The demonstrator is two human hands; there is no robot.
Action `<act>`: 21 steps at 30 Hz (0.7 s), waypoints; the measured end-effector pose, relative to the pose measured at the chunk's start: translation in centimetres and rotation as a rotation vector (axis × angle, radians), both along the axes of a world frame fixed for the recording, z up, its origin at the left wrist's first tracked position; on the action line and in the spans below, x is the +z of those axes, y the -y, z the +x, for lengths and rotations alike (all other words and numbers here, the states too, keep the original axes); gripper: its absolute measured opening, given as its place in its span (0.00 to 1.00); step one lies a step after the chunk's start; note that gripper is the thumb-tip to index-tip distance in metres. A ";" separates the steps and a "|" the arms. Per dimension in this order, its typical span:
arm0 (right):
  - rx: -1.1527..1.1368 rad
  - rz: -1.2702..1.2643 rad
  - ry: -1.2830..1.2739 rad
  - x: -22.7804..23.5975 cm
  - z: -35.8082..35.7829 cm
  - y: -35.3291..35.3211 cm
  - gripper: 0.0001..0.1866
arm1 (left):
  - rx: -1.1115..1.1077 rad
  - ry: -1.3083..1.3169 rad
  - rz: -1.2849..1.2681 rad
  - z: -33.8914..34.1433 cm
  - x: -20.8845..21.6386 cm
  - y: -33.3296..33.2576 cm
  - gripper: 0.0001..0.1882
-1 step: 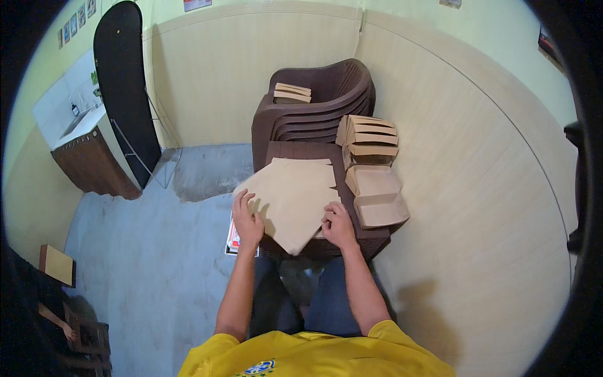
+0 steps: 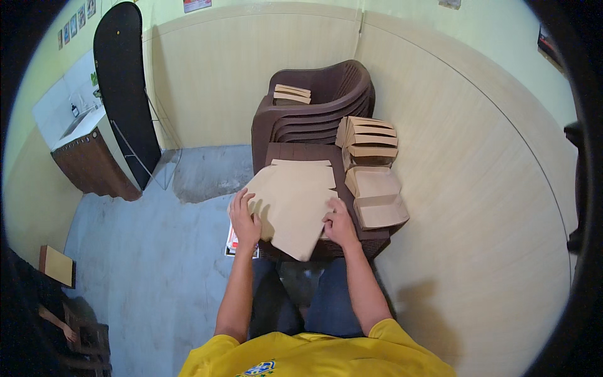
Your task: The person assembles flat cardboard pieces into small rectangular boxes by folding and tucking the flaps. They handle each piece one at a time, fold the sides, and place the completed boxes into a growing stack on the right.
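Note:
A flat tan cardboard box blank (image 2: 295, 204) with slits cut in its far edge lies in front of me on a brown plastic seat (image 2: 295, 152). Its pointed corner hangs out over the near edge. At the blank's left side, my left hand (image 2: 245, 218) touches the cardboard with fingers apart and thumb extended. My right hand (image 2: 340, 225) is at the right edge, its fingers curled and closed on the cardboard; the fingertips are partly smeared by motion.
To the right stand an open folded cardboard box (image 2: 380, 210) and a nested pile of boxes (image 2: 372, 138). Stacked brown chairs (image 2: 320, 103) rise behind, with more folded cardboard (image 2: 292, 94) on the top seat. A printed item (image 2: 232, 242) shows below my left hand.
The blank has turned slightly, its near corner swinging right and toward me. My left hand has shifted a little left and nearer; my right fingers have moved slightly.

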State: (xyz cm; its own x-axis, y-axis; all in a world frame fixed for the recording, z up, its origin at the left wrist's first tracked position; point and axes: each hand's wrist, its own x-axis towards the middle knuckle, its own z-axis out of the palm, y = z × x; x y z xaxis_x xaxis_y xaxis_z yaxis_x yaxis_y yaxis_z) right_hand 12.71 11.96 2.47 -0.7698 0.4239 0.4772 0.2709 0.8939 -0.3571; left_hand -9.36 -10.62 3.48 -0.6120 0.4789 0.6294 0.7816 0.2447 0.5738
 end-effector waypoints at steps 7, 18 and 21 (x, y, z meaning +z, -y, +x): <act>-0.218 0.055 -0.170 5.2 -2.7 -2.9 0.26 | -0.368 -0.003 -0.628 0.6 1.5 -2.5 0.27; 0.030 -0.121 0.006 5.1 1.0 2.0 0.17 | -0.031 0.037 -0.764 2.6 0.1 -8.7 0.35; -0.220 -0.194 0.111 4.1 1.8 2.9 0.18 | -0.034 0.031 -0.718 2.3 -0.8 -8.1 0.36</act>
State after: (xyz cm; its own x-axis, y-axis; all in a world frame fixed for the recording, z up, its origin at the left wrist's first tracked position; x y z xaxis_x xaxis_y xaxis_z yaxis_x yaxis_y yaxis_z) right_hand 14.48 9.10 6.54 -0.6925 0.6609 0.2894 0.4967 0.7276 -0.4732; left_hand -7.07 -2.55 2.69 -0.6018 0.7871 0.1350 0.7816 0.5457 0.3022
